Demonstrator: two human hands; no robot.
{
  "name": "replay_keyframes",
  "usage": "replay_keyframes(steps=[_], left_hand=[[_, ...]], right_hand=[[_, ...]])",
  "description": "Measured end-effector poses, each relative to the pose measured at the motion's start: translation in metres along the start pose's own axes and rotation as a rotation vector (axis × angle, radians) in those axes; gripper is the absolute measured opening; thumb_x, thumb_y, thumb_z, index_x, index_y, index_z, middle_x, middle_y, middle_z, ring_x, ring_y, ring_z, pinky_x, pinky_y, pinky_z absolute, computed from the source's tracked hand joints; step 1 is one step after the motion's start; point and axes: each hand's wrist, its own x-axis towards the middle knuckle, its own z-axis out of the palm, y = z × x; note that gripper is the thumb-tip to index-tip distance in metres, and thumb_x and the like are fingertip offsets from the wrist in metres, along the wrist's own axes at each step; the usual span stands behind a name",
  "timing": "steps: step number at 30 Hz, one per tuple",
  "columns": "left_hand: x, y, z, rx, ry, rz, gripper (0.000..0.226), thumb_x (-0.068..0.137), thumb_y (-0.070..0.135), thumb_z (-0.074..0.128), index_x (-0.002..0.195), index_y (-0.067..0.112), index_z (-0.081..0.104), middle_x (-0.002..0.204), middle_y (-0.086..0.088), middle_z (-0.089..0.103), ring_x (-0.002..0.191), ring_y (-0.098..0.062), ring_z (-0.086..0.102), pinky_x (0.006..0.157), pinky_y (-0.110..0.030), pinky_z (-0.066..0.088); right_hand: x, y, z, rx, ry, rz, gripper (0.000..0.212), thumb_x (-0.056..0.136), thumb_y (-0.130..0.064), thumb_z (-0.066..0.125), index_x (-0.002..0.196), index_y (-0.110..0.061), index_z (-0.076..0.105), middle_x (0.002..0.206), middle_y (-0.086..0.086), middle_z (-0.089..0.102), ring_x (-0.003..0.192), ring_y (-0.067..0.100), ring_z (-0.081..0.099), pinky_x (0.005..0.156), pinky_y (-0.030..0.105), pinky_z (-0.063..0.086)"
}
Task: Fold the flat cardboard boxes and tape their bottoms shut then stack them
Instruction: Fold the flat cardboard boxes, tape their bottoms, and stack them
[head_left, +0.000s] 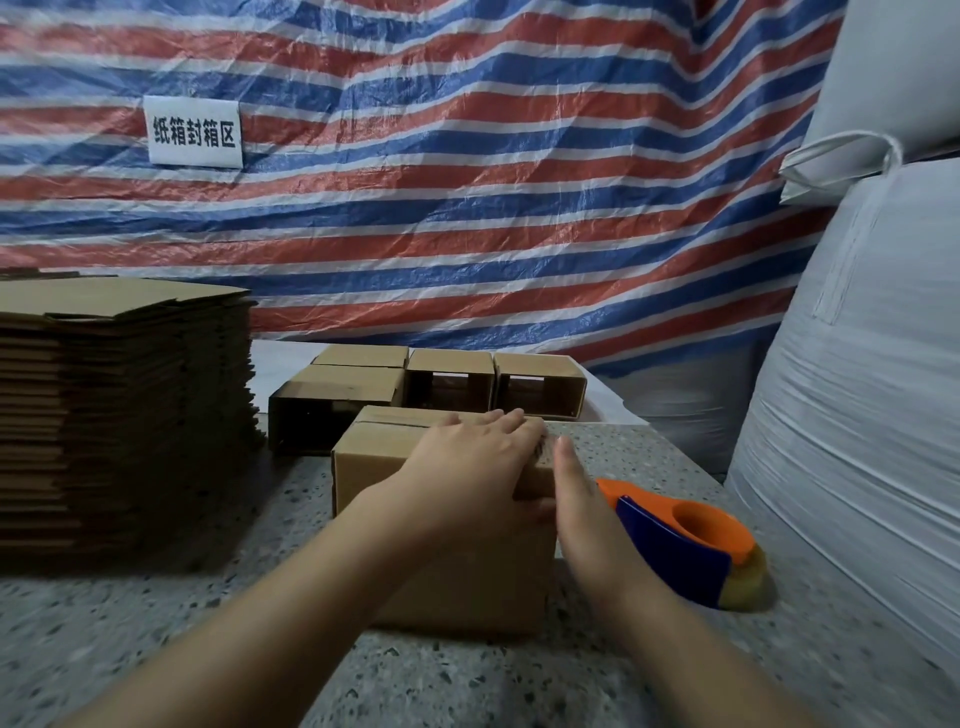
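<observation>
Left grip (470, 470) lies flat, fingers straight, on box (363, 467) top; right grip (576, 499) flat against its right side. Box sits on counter (649, 457), beside tape dispenser (685, 545). Flat stack (119, 415) at left.

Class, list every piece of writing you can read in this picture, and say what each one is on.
"纸箱封箱区": black characters on a white sign fixed to the striped tarp.
No other writing can be read: none shows on the cardboard boxes, the flat stack or the tape dispenser.
</observation>
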Motion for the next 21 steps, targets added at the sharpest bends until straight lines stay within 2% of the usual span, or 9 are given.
replay_keyframes(steps=[3, 5, 7, 8, 10, 12, 15, 18, 21], left_hand=[[-0.001, -0.001, 0.001, -0.001, 0.011, 0.002, 0.094, 0.084, 0.067, 0.056, 0.155, 0.020, 0.017, 0.162, 0.000, 0.022, 0.148, -0.014, 0.022, 0.118, -0.039, 0.023], [-0.002, -0.001, -0.001, -0.012, -0.009, -0.005, 0.101, 0.083, 0.066, 0.057, 0.157, 0.017, 0.008, 0.164, -0.001, 0.015, 0.150, -0.014, 0.016, 0.120, -0.039, 0.020], [-0.004, -0.003, -0.009, -0.090, -0.027, -0.010, 0.104, 0.085, 0.060, 0.061, 0.157, 0.019, 0.000, 0.166, -0.002, 0.004, 0.151, -0.013, 0.005, 0.123, -0.041, 0.012], [-0.006, -0.004, -0.015, -0.165, -0.009, -0.002, 0.103, 0.086, 0.055, 0.064, 0.157, 0.020, -0.002, 0.166, 0.000, -0.001, 0.151, -0.011, -0.001, 0.124, -0.041, 0.007], [-0.015, -0.010, -0.025, -0.301, 0.129, 0.052, 0.097, 0.087, 0.052, 0.064, 0.157, 0.024, 0.002, 0.166, 0.004, -0.002, 0.150, -0.006, -0.006, 0.124, -0.041, -0.001], [-0.031, -0.021, -0.026, -0.365, 0.392, 0.046, 0.086, 0.089, 0.062, 0.053, 0.156, 0.028, 0.012, 0.164, 0.009, 0.009, 0.149, -0.001, 0.001, 0.124, -0.037, 0.003], [-0.058, -0.045, -0.006, -0.622, 0.700, -0.259, 0.075, 0.093, 0.068, 0.037, 0.154, 0.027, 0.023, 0.159, 0.009, 0.026, 0.142, 0.001, 0.020, 0.116, -0.028, 0.020], [-0.079, -0.062, 0.023, -1.082, 0.491, -0.554, 0.077, 0.088, 0.067, 0.033, 0.155, 0.031, 0.024, 0.160, 0.006, 0.028, 0.142, -0.005, 0.026, 0.115, -0.031, 0.023], [-0.088, -0.057, 0.042, -1.286, 0.347, -0.546, 0.066, 0.083, 0.068, 0.032, 0.145, 0.048, 0.036, 0.150, 0.015, 0.040, 0.136, -0.005, 0.036, 0.106, -0.027, 0.029]], right_hand=[[-0.005, 0.003, 0.001, 0.028, 0.014, 0.000, 0.094, 0.076, -0.080, 0.019, 0.158, -0.037, 0.026, 0.162, -0.014, 0.031, 0.145, 0.001, 0.026, 0.120, 0.029, 0.024], [-0.006, 0.007, 0.000, 0.013, -0.014, 0.031, 0.089, 0.077, -0.081, 0.018, 0.154, -0.039, 0.036, 0.157, -0.012, 0.040, 0.141, 0.004, 0.038, 0.117, 0.028, 0.033], [-0.008, 0.007, -0.003, -0.007, -0.039, 0.069, 0.075, 0.076, -0.082, 0.018, 0.134, -0.048, 0.052, 0.141, -0.013, 0.056, 0.122, -0.004, 0.053, 0.096, 0.013, 0.044], [-0.010, 0.007, -0.005, -0.017, -0.048, 0.065, 0.074, 0.075, -0.083, 0.019, 0.131, -0.050, 0.054, 0.139, -0.014, 0.058, 0.121, -0.006, 0.054, 0.094, 0.012, 0.044], [-0.008, 0.009, -0.010, -0.048, -0.023, 0.020, 0.093, 0.073, -0.085, 0.022, 0.153, -0.041, 0.036, 0.158, -0.009, 0.040, 0.145, 0.007, 0.035, 0.115, 0.028, 0.034], [-0.007, 0.010, -0.013, -0.086, -0.021, -0.039, 0.100, 0.076, -0.081, 0.032, 0.161, -0.036, 0.008, 0.168, -0.010, 0.014, 0.153, 0.012, 0.014, 0.123, 0.040, 0.021], [-0.006, 0.017, -0.015, -0.069, -0.035, -0.110, 0.090, 0.084, -0.065, 0.041, 0.160, -0.040, -0.001, 0.167, -0.016, 0.008, 0.152, 0.008, 0.012, 0.120, 0.037, 0.023], [-0.005, 0.026, -0.012, -0.017, -0.043, -0.146, 0.084, 0.084, -0.063, 0.036, 0.159, -0.042, 0.005, 0.165, -0.015, 0.018, 0.149, 0.006, 0.021, 0.118, 0.032, 0.027], [-0.008, 0.028, 0.002, 0.030, -0.032, -0.099, 0.080, 0.083, -0.069, 0.030, 0.156, -0.036, 0.029, 0.148, -0.004, 0.052, 0.134, 0.013, 0.051, 0.112, 0.045, 0.044]])
